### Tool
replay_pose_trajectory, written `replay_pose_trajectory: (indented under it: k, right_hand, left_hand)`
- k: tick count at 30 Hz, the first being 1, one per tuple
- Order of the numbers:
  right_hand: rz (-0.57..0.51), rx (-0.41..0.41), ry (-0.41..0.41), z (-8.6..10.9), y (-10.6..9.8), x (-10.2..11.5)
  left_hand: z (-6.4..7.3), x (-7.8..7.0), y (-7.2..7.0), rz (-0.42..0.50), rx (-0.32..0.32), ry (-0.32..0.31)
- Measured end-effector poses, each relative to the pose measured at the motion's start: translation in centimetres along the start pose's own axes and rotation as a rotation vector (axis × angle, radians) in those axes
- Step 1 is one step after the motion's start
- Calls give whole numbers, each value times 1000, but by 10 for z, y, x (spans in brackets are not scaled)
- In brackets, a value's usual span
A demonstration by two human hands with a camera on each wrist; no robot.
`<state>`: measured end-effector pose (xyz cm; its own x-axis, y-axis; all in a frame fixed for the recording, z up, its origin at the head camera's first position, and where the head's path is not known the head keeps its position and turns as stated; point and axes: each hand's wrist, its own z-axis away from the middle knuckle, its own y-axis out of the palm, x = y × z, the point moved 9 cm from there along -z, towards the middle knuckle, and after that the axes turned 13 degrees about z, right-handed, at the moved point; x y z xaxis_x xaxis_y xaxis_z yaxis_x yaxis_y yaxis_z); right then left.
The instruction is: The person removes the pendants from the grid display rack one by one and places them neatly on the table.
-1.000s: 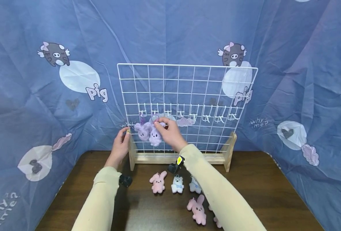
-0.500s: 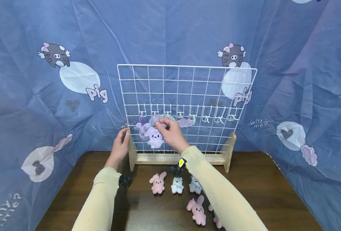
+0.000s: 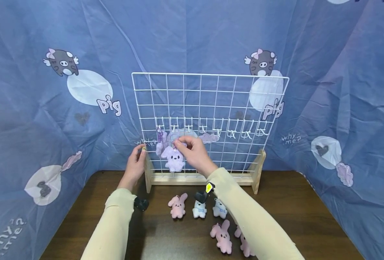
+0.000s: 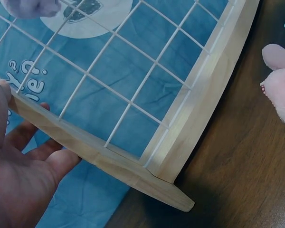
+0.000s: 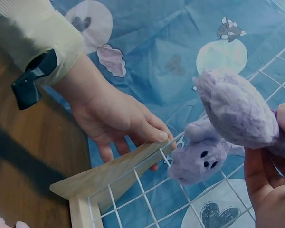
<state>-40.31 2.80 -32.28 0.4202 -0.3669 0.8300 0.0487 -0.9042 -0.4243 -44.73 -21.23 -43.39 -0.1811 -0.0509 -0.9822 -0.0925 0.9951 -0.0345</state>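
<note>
Against the white wire grid (image 3: 211, 108), near its lower left corner, my right hand (image 3: 195, 153) held a purple plush bunny (image 3: 174, 159), my fingers (image 3: 179, 142) pinched together on the top of it just below the row of white hooks (image 3: 211, 126). From the right wrist view the held bunny (image 5: 237, 111) filled my grip, and a second purple bunny (image 5: 197, 159) hung against the wires just beside it, face outward. My left hand (image 3: 135, 166) gripped the left wooden upright (image 3: 148, 169) of the grid's stand, thumb in front and fingers (image 4: 31, 137) curled round behind it, as the left wrist view showed. On the dark wooden surface (image 3: 292, 209) in front of the stand lay a pink bunny (image 3: 178, 206), two small white bears (image 3: 199, 208), and further pink bunnies (image 3: 222, 236) nearer to me, beside my right sleeve (image 3: 253, 224). Behind the grid hung a blue cloth (image 3: 49, 108) printed with pigs and clouds.
</note>
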Motion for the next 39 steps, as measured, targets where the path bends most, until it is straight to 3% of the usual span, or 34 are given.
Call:
replay_pose_trajectory:
  k: [9,18,29,39]
  right_hand:
    - [-22,88,-24,14,8,1]
    - [36,156,-7,30,13,-12]
    - [41,195,17,52,20,-42]
    - [1,270,36,76,29,-60]
  left_hand:
    - [-2,0,0,9,-1,9]
    - [-1,-1,1,4,-6,5]
    - [1,-2,1,48,10,19]
    - [1,-3,1,21,14,18]
